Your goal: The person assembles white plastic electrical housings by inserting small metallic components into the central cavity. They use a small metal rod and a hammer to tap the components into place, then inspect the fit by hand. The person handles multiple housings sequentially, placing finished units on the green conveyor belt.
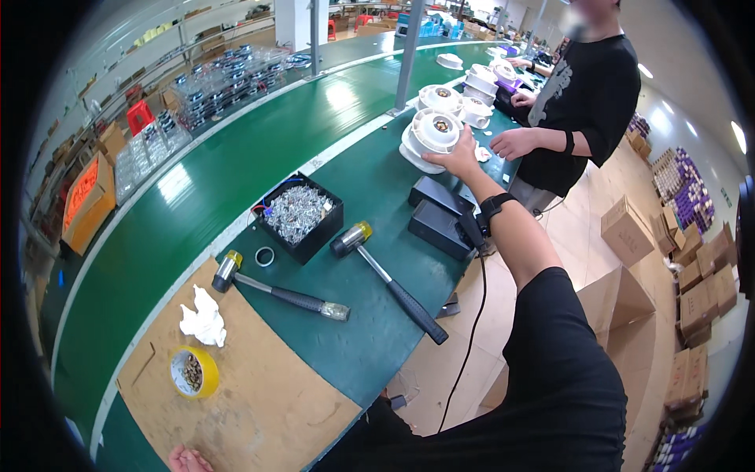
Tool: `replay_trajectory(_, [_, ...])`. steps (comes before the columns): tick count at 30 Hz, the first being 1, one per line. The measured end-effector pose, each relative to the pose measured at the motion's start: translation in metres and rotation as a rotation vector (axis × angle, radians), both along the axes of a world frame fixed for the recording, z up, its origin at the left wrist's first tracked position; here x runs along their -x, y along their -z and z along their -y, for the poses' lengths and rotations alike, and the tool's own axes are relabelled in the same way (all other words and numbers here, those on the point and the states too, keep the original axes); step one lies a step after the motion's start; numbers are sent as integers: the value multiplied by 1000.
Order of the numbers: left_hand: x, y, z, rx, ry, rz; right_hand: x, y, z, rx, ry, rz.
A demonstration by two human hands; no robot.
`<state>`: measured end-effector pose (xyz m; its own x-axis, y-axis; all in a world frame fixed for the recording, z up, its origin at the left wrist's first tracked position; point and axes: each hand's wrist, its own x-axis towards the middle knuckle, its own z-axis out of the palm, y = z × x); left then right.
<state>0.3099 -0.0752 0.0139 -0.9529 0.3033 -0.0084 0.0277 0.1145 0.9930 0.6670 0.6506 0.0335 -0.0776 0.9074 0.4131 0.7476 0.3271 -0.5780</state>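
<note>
My right arm reaches far forward, and my right hand (462, 156) grips the near side of a white round plastic motor housing (435, 130). Coppery parts show at that housing's centre, and it rests on a wide white base. Just behind it stands a similar white housing (440, 97). Only the fingertips of my left hand (187, 459) show at the lower edge, over the brown board (267, 401); the rest is cut off, so its grip is unclear. On the board are a yellow tape roll (207, 373) with small metal parts inside and a crumpled white cloth (203, 316).
Two mallets (393, 287) (275, 291) lie mid-table near a black box (318, 236) of screws. Black blocks (439, 228) and a cable (474, 330) sit at the right edge. A green conveyor (259, 130) runs along the left. A co-worker (586, 102) stands beyond my right hand.
</note>
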Motion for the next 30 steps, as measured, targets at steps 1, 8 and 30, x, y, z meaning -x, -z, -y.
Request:
replay_trajectory(1, [2, 1, 2, 45, 3, -9, -2, 2, -1, -25, 11, 43])
replay_trajectory(8, [10, 8, 11, 12, 43, 10, 13, -7, 8, -5, 14, 102])
replay_trajectory(30, [17, 27, 7, -177, 128, -16, -15, -49, 121, 2, -504, -327])
